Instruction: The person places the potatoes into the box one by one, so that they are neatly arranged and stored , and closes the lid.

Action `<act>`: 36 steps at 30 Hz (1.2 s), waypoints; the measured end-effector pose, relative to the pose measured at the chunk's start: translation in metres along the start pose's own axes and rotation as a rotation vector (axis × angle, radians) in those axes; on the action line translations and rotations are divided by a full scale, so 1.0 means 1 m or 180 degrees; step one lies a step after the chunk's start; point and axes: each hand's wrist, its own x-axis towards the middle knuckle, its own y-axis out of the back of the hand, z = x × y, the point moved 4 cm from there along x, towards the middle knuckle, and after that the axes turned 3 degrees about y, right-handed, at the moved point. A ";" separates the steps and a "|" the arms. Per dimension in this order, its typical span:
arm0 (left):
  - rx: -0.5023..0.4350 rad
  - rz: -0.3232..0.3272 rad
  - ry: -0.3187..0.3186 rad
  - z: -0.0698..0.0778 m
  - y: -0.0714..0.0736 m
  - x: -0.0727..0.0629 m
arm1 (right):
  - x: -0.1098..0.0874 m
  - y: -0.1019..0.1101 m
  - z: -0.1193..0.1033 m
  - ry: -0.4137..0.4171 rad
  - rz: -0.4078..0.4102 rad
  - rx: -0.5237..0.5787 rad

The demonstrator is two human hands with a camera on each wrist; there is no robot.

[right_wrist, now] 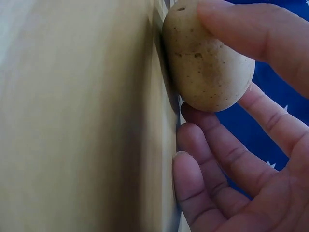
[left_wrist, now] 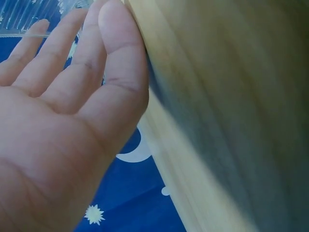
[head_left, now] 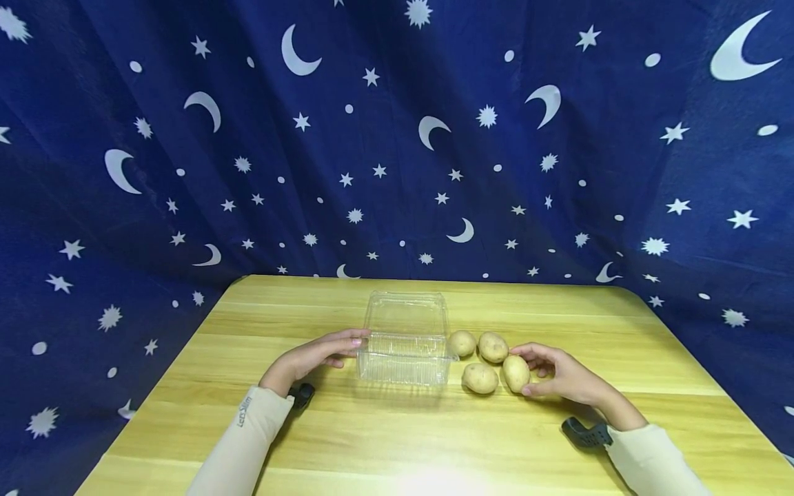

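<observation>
A clear plastic clamshell box stands on the table with its lid raised at the back. My left hand is at the box's left side, fingers stretched out and fingertips right at its rim. In the left wrist view the palm and extended fingers show with nothing gripped. On the right, my right hand holds a potato between thumb and fingers. The right wrist view shows the thumb on top of this potato, close against the tabletop, and other fingers curled below it.
More potatoes lie between the box and my right hand: one beside the box, one behind the held one and one nearer the front. The wooden table ends at a blue star-and-moon curtain.
</observation>
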 end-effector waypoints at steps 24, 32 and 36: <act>-0.0063 -0.0115 -0.0146 0.006 -0.001 -0.006 | 0.000 0.000 0.003 0.0027 0.0113 0.0042; -0.0097 -0.0191 -0.0167 0.005 -0.002 -0.005 | -0.001 0.000 0.005 -0.0032 0.0129 0.0175; -0.0084 -0.0180 -0.0208 0.004 -0.001 -0.005 | -0.001 0.001 0.006 -0.0069 0.0149 0.0269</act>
